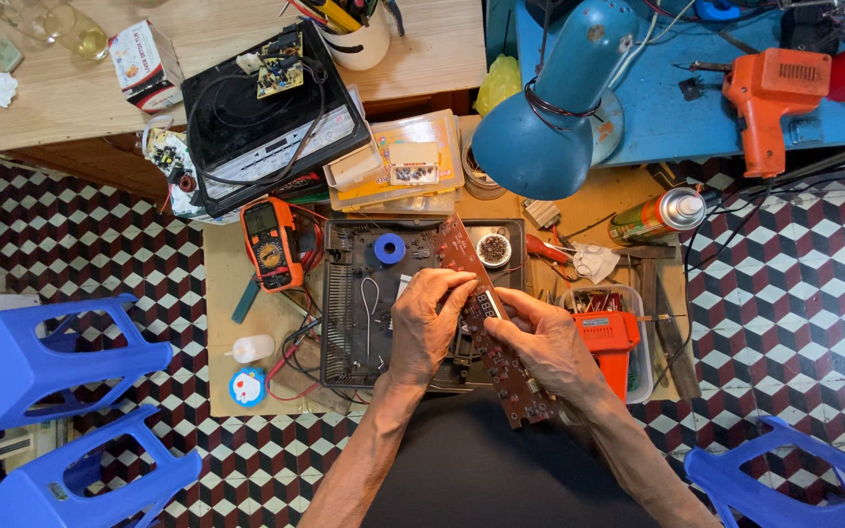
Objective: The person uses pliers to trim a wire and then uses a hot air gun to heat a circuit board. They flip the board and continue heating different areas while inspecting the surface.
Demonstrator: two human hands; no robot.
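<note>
Centrally, a long brown circuit board [489,323] lies slantwise over an opened black appliance base [344,323] on a low work board [222,323].

Left hand [425,328]: fingers curled, thumb and fingertips pinching the board's upper part at its edge.

Right hand [545,342]: fingers closed around the board's middle from the right, thumb on top. What, if anything, sits between the fingertips cannot be told.

Board: held by both hands, upper end pointing toward a small round tin [493,250], lower end reaching past the base toward the person's lap.

Inside the base: a blue roll [389,248] near the top, a bent wire loop [371,303] to the left of the left hand.

Left of the base: an orange multimeter [271,244], a small white bottle [251,348], a round blue sticker-like disc [246,386].

Right of the hands: an orange tool [608,342] lying in a clear tray [644,372], touching the right wrist area.

Above: a black cooktop [266,117] with a small green board on it, a yellow parts box [398,161], a blue lamp [555,103], a spray can [657,215], an orange glue-gun-shaped tool [770,103] on a blue table [677,127].

Floor: chequered tiles; blue stools [41,362] at lower left and lower right.
</note>
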